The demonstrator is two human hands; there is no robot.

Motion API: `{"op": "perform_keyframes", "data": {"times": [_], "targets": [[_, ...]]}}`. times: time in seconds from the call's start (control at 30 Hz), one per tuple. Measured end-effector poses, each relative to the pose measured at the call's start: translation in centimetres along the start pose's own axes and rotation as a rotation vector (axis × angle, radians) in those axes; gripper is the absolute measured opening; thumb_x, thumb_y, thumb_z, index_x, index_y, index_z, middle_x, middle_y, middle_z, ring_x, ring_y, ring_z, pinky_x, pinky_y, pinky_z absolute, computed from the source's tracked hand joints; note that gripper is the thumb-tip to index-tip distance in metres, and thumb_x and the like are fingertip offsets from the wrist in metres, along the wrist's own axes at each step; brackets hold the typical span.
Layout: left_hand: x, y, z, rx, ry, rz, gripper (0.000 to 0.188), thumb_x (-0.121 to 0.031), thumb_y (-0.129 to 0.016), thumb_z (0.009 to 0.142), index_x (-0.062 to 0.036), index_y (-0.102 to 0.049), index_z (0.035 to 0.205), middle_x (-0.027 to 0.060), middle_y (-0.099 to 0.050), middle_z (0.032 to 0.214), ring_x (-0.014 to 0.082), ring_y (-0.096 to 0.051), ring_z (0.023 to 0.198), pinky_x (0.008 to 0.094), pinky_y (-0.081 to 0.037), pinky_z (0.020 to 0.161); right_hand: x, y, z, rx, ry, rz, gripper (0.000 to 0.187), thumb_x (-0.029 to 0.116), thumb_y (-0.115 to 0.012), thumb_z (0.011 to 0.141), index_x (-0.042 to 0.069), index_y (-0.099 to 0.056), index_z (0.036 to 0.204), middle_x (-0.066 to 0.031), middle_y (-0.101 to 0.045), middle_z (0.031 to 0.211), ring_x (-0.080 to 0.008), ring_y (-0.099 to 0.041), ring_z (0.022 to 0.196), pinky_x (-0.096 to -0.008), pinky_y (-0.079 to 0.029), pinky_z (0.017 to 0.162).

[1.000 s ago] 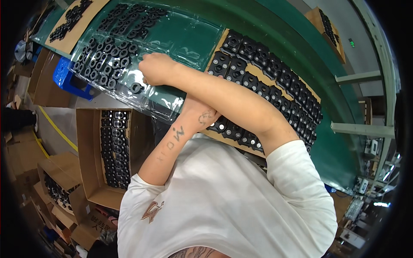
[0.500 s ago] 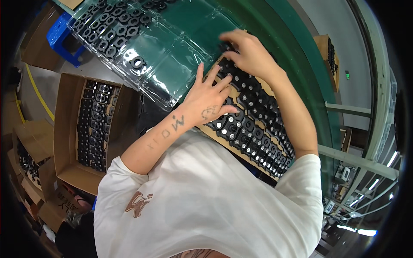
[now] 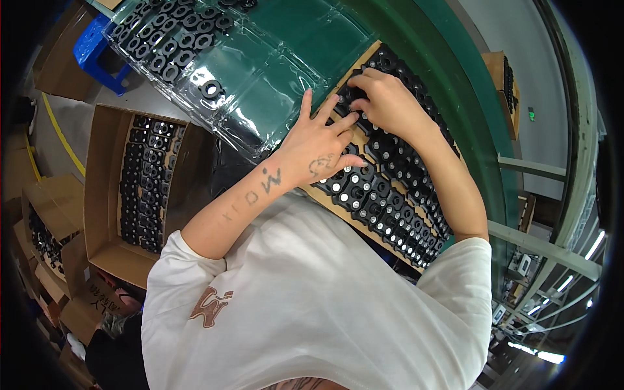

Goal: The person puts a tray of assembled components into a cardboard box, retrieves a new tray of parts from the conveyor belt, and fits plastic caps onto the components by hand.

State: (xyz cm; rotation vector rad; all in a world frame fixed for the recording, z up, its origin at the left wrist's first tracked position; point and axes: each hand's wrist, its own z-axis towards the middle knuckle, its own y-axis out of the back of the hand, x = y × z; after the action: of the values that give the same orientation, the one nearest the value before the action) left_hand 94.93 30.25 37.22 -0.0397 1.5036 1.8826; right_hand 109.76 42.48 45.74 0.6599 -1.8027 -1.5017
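Note:
My left hand [image 3: 318,149] lies with its fingers spread over the near left edge of a cardboard tray [image 3: 338,209]. In that tray stand rows of black plastic parts [image 3: 383,218], many with round silver studs. My right hand [image 3: 390,104] is over the tray's far left part, its fingers bent and closed around a small black piece [image 3: 351,91] among the rows. Its fingers partly hide that piece. Several loose black rings [image 3: 209,89] lie on a clear plastic sheet [image 3: 260,71] at the far left of the green tabletop.
An open cardboard box [image 3: 104,257] filled with similar black parts stands on the left, beside further boxes [image 3: 55,201]. A blue stool [image 3: 97,55] is behind them. Another box [image 3: 497,84] with black parts sits beyond the table's right edge, near metal rails [image 3: 533,168].
My right hand has moved right and slightly nearer, from the plastic sheet's edge onto the tray with the small black piece. My left hand stays almost in place.

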Motion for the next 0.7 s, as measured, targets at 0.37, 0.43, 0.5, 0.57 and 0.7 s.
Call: {"op": "perform_keyframes", "data": {"times": [0.37,0.43,0.5,0.57,0.7], "targets": [[-0.4,0.2,0.2,0.055,0.011,0.009,0.062,-0.061,-0.049,0.098,-0.0046,-0.071,0.113,0.0055,-0.053,0.148,0.0433,-0.034,0.147,0.0766,-0.017,0.115,0.6,2.5,-1.5,0.216,-0.273,-0.056,0.017,0.009,-0.066,0.088,-0.002,-0.074,0.098,-0.0138,-0.075,0.091,-0.0325,-0.068,0.075,-0.0391,-0.053,0.070],[-0.4,0.2,0.3,0.064,0.006,0.009,0.063,-0.061,-0.049,0.098,-0.0046,-0.071,0.113,0.0054,-0.053,0.149,0.0434,-0.034,0.147,0.0766,-0.017,0.115,0.6,2.4,-1.7,0.263,-0.276,-0.080,0.017,0.009,-0.065,0.089,-0.002,-0.075,0.097,-0.0141,-0.075,0.090,-0.0315,-0.068,0.075,-0.0382,-0.052,0.069],[-0.3,0.2,0.3,0.052,0.007,0.014,0.062,-0.061,-0.049,0.098,-0.0046,-0.071,0.113,0.0058,-0.053,0.148,0.0437,-0.034,0.147,0.0764,-0.017,0.115,0.4,1.5,-1.1,0.173,-0.165,0.069,0.016,0.009,-0.064,0.088,0.000,-0.076,0.093,-0.0134,-0.075,0.088,-0.0341,-0.068,0.075,-0.0404,-0.053,0.070],[-0.3,0.2,0.3,0.040,0.010,0.018,0.062,-0.061,-0.050,0.098,-0.0047,-0.071,0.112,0.0062,-0.053,0.148,0.0440,-0.034,0.147,0.0763,-0.018,0.115,0.1,0.7,-0.7,0.083,-0.051,0.215,0.016,0.010,-0.062,0.087,0.001,-0.077,0.088,-0.0128,-0.075,0.086,-0.0367,-0.068,0.075,-0.0427,-0.054,0.071],[-0.4,-0.1,0.3,0.033,-0.002,0.017,0.062,-0.061,-0.050,0.098,-0.0046,-0.071,0.112,0.0069,-0.054,0.147,0.0447,-0.034,0.146,0.0765,-0.018,0.114,-1.2,0.0,-0.7,-0.067,-0.086,0.101,0.018,0.009,-0.062,0.087,0.003,-0.078,0.092,-0.0119,-0.074,0.086,-0.0364,-0.066,0.072,-0.0422,-0.053,0.070]]}}
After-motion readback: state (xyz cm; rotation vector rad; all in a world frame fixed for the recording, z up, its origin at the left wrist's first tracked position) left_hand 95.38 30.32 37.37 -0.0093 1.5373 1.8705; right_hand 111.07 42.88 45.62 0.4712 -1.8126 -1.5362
